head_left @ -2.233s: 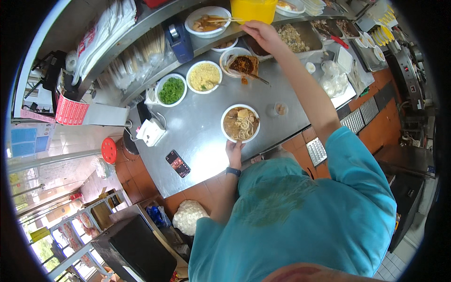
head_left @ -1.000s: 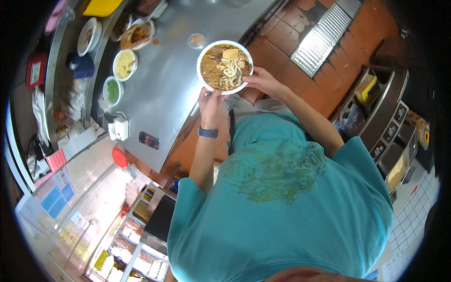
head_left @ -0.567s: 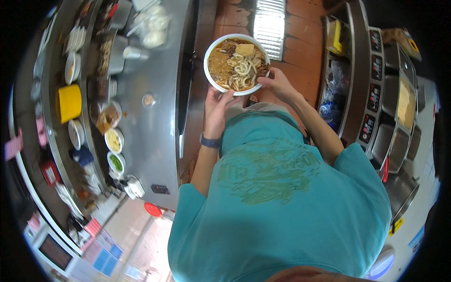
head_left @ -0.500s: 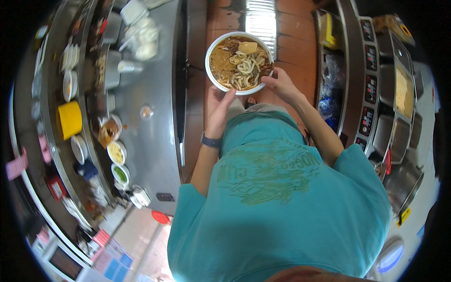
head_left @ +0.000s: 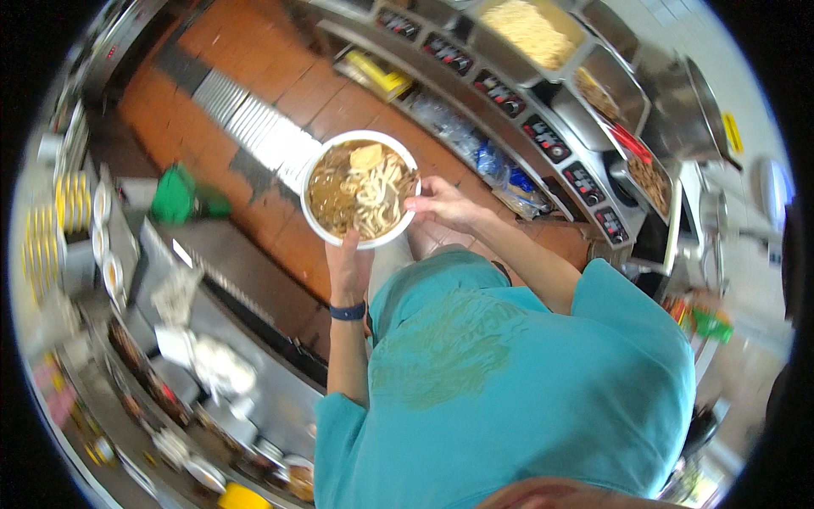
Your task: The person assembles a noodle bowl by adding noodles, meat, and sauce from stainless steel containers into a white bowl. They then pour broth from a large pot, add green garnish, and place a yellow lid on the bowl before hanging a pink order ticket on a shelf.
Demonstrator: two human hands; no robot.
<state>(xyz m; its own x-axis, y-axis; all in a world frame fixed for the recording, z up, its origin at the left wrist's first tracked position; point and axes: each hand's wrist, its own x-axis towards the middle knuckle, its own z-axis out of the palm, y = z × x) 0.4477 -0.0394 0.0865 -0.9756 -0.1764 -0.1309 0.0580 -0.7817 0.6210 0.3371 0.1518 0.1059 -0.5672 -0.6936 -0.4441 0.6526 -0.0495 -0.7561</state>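
Note:
In front of my body I carry a round white bowl [head_left: 315,222] with both hands. It is filled with brown soup, thick pale noodles [head_left: 379,197], dark pieces and a pale yellow block [head_left: 366,158] near the far rim. My left hand [head_left: 346,267] grips the near rim, its thumb on the edge and the fingers hidden beneath. On the right side, my right hand [head_left: 443,204] pinches the rim with the thumb on top. The bowl looks roughly level. A dark band [head_left: 348,311] is on my left wrist.
A steel counter [head_left: 292,407] with plastic bags and containers lies at the lower left. To the right runs a cooking line with control panels [head_left: 545,138], food trays [head_left: 530,34] and a big steel pot [head_left: 678,106]. A metal floor grate [head_left: 254,123] crosses the orange tiles. A green bin [head_left: 182,199] stands left.
My body has turned left, so the counter has swung to the lower left and the cooking line across the top right. Both hands still hold the bowl, which appears slightly lower and further left.

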